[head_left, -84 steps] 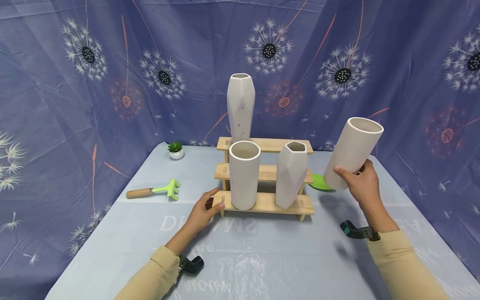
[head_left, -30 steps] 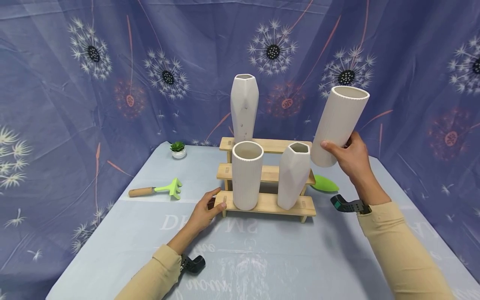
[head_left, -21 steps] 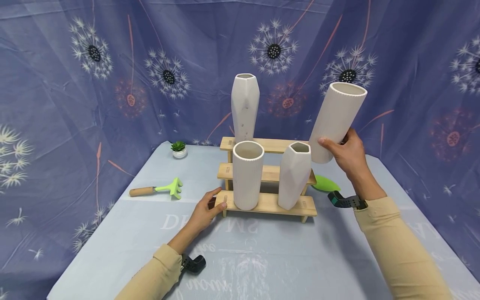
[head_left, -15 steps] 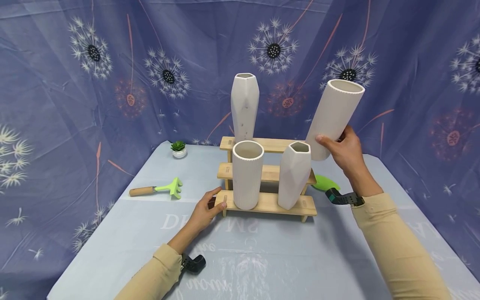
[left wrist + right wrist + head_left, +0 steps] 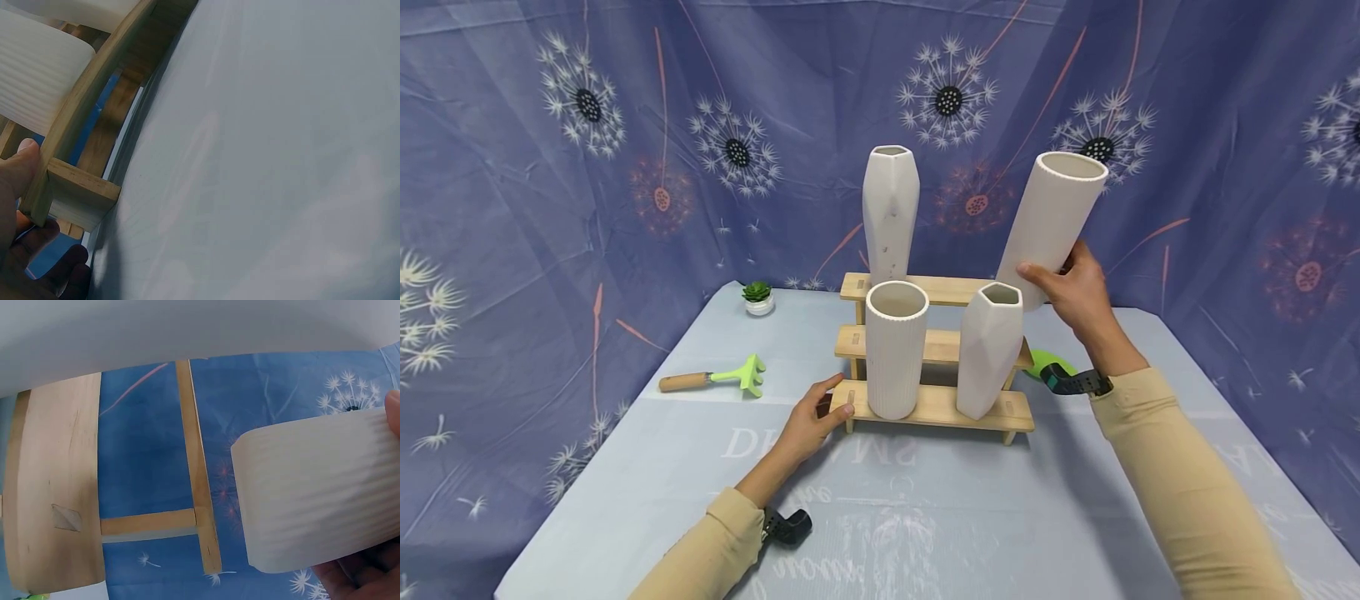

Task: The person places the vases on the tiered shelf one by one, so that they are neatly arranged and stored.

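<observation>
My right hand grips a white ribbed cylindrical vase low on its side. The vase leans to the right, its base close to the right end of the top shelf; the right wrist view shows its ribbed wall between thumb and fingers. A three-step wooden stand sits on the table, and my left hand pinches the left end of its lowest step, thumb on top. That step carries another ribbed vase and a faceted white vase. On the top step stands a taller faceted vase.
A small potted succulent and a green hand rake with a wooden handle lie left of the stand. Something flat and green lies behind its right side. A blue dandelion-print cloth hangs behind the table.
The right hand has lifted the ribbed vase and carried it leftward, from right of the stand to the top shelf's right end. The left hand stays on the lowest step.
</observation>
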The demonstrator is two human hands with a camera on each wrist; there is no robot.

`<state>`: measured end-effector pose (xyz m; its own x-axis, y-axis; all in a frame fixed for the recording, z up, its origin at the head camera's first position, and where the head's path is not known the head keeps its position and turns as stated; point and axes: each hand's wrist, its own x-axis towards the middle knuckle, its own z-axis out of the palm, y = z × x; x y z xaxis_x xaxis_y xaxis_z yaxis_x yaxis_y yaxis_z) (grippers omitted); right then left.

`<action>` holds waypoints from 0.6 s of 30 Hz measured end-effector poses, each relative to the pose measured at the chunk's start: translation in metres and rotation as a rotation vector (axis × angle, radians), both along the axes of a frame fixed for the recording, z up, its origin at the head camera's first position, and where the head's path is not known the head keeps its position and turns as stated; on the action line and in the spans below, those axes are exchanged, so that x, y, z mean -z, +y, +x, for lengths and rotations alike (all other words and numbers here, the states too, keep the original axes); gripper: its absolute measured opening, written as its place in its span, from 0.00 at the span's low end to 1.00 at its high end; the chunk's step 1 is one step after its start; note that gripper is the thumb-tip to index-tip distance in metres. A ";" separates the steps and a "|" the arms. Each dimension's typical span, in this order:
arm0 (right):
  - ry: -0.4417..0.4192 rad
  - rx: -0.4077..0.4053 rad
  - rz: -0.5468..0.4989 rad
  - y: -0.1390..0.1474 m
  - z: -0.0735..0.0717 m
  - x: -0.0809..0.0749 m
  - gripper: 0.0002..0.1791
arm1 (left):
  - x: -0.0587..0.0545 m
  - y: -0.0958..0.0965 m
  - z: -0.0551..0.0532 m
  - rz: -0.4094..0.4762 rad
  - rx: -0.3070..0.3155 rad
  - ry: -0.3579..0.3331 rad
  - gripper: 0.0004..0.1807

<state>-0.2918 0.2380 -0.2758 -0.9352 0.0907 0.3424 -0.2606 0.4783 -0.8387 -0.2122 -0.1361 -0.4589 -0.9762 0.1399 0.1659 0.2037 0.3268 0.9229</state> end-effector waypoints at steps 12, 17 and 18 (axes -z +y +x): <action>-0.030 -0.073 -0.018 -0.009 -0.010 -0.004 0.48 | -0.001 0.000 0.001 -0.008 -0.005 -0.009 0.34; -0.031 -0.085 0.007 -0.012 -0.014 -0.004 0.49 | -0.001 0.001 0.000 -0.004 -0.006 -0.019 0.34; -0.030 -0.086 0.013 -0.013 -0.015 -0.004 0.50 | -0.001 0.001 0.001 -0.003 -0.004 -0.014 0.34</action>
<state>-0.3071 0.2254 -0.2721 -0.9492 0.0049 0.3146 -0.2761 0.4664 -0.8404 -0.2116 -0.1355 -0.4576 -0.9788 0.1370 0.1520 0.1898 0.3304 0.9245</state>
